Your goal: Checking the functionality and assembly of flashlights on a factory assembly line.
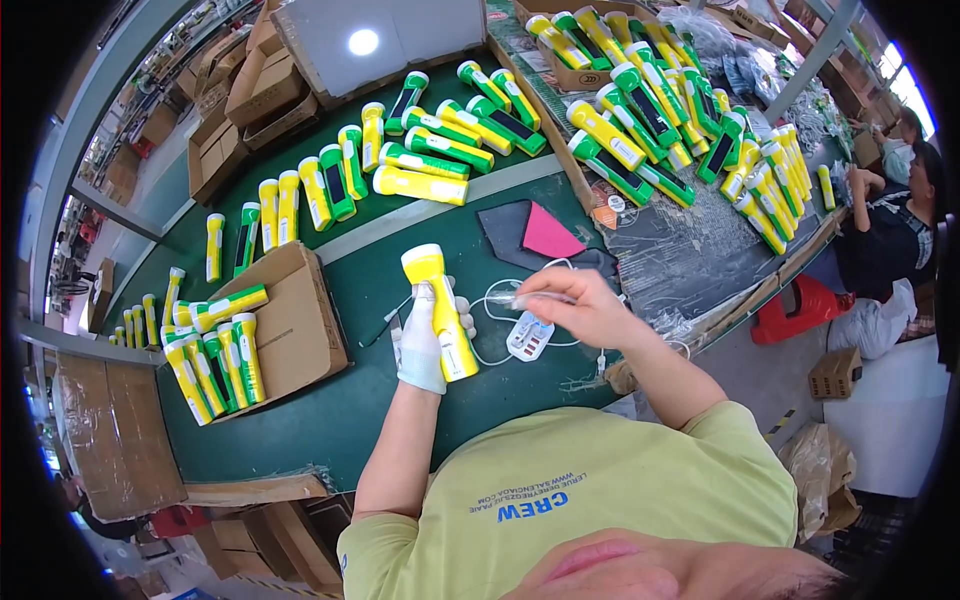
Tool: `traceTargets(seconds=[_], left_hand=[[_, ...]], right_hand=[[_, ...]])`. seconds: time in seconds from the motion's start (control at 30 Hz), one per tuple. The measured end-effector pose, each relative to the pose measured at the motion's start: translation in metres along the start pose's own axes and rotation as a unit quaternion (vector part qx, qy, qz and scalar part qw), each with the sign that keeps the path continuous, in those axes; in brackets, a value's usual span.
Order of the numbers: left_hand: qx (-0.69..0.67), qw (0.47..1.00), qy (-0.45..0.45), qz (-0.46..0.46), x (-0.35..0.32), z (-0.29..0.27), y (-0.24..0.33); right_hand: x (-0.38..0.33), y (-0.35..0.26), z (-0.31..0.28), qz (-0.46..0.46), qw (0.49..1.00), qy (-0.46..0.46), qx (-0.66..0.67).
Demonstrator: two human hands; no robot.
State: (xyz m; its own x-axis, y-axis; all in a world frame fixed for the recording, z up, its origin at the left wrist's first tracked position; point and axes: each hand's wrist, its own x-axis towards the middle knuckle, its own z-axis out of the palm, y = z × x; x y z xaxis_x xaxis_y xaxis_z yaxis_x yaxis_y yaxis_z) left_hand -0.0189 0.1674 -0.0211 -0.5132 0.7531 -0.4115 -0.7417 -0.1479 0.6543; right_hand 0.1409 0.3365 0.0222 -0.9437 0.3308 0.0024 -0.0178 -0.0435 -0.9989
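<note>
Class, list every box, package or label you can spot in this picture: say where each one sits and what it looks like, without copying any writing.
Flat brown cardboard box: left of the gloved left hand, holding yellow-green flashlights.
Open brown carton: top centre, filled with flashlights.
Stacked brown cartons: upper left, beyond the green table.
Small brown box: on the floor at right.

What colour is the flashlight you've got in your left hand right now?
Yellow body with a white head; the flashlight sits in the gloved left hand, clearest in the head view.

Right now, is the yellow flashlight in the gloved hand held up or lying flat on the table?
Held up: the left hand grips the yellow flashlight, head uppermost.
</note>
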Motion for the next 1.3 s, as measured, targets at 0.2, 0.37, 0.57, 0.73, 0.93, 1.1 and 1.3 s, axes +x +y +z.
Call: traceTargets(seconds=[0.2,0.37,0.57,0.73,0.93,1.1,1.3], left_hand=[[0.098,0.99,0.043,0.089,0.007,0.006,-0.015],[0.249,0.942,0.033,0.222,0.011,0.02,-0.007],[0.108,0.959,-0.104,0.24,-0.001,0.032,0.014],[0.105,0.97,-0.08,0.202,0.002,0.034,0.025],[0.04,0.991,-0.099,0.083,0.008,0.013,-0.006],[-0.023,0.986,-0.158,0.051,-0.003,0.02,-0.007],[-0.007,0.996,-0.089,0.006,-0.016,0.034,-0.006]], right_hand=[[0.007,0.013,0.048,-0.302,0.843,0.016,-0.445],[0.026,0.013,0.048,-0.342,0.8,0.004,-0.493],[-0.006,0.031,0.053,-0.289,0.884,-0.129,-0.345],[-0.02,0.033,0.059,-0.273,0.872,-0.157,-0.375],[-0.009,0.012,0.059,0.102,0.993,-0.057,-0.007],[0.02,0.005,0.025,0.006,0.996,0.044,0.072],[0.023,-0.01,0.031,-0.089,0.992,0.043,-0.08]])
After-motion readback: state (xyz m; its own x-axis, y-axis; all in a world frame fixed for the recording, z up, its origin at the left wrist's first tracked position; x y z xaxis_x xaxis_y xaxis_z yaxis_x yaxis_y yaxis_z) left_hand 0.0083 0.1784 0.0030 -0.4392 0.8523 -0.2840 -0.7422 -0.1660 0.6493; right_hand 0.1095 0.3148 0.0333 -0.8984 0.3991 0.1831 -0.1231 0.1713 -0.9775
